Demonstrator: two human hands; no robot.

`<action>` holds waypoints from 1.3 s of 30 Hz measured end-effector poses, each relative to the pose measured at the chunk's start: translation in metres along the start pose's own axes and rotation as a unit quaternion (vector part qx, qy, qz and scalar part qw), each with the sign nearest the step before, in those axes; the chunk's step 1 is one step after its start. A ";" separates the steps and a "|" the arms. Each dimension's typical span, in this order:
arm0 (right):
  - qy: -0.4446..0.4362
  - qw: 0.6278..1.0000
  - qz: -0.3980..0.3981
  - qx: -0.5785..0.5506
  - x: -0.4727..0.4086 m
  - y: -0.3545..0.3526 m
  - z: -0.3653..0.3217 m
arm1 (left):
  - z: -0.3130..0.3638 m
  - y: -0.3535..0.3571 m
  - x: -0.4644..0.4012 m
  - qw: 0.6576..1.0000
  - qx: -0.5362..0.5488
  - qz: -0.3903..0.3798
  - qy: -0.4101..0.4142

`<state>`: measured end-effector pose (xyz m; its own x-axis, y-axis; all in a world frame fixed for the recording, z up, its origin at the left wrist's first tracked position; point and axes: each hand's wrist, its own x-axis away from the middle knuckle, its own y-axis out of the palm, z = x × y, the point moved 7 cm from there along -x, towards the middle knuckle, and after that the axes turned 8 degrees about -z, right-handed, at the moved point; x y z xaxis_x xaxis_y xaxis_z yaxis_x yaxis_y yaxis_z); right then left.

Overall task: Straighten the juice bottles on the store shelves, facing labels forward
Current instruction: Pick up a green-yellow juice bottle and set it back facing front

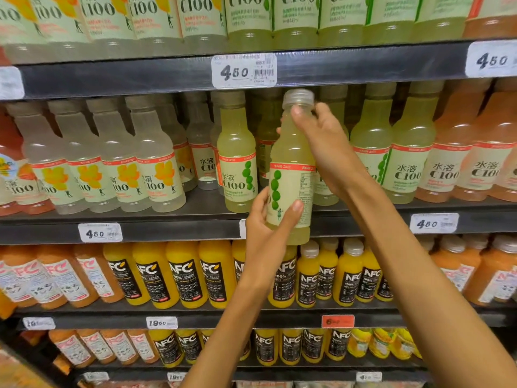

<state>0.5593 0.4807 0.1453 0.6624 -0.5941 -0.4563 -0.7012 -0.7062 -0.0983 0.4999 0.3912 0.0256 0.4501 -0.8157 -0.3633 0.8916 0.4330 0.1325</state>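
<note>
While the store shelves (167,77) fill the whole view behind the hands, the middle shelf (179,228) carries the row being tidied: pale lemon C100 bottles (156,163) off to the left of the hands, green lime C100 bottles (408,152) to the right, pink grapefruit ones (458,152) further right. Below the hands stand orange NFC juice bottles (184,273). A price tag reading 4.50 (244,70) sits just above the hands.

One lime C100 bottle (291,175) is held clear of the shelf, in front of a gap in its row, upright with a slight lean. Its label faces partly sideways, the printed panel turned toward the right hand. The left hand (268,228) grips the bottle's lower body, thumb across the front; the right hand (324,147) grasps the neck just under the grey cap (298,97).

Full of liquid, it should feel fairly heavy; the plastic is stiff but smooth and probably slippery. Holding low on the body while twisting at the neck looks the surest way to turn it
</note>
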 end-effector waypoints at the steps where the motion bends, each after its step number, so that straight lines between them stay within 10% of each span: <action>1: 0.003 1.000 0.004 -0.004 -0.003 0.000 0.002 | -0.003 -0.001 -0.003 1.000 -0.011 0.008 0.001; 14: -0.039 0.999 -0.011 0.034 -0.025 0.000 0.015 | -0.007 -0.007 -0.026 0.955 -0.255 0.139 0.059; 39: -0.139 0.958 0.127 0.216 -0.012 -0.009 0.017 | -0.022 -0.010 -0.028 0.923 -0.291 0.241 0.074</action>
<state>0.5531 0.5012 0.1365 0.4019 -0.5582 -0.7259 -0.9141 -0.2907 -0.2825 0.4774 0.4181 0.0147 0.7374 -0.4317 -0.5195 0.3925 0.8998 -0.1907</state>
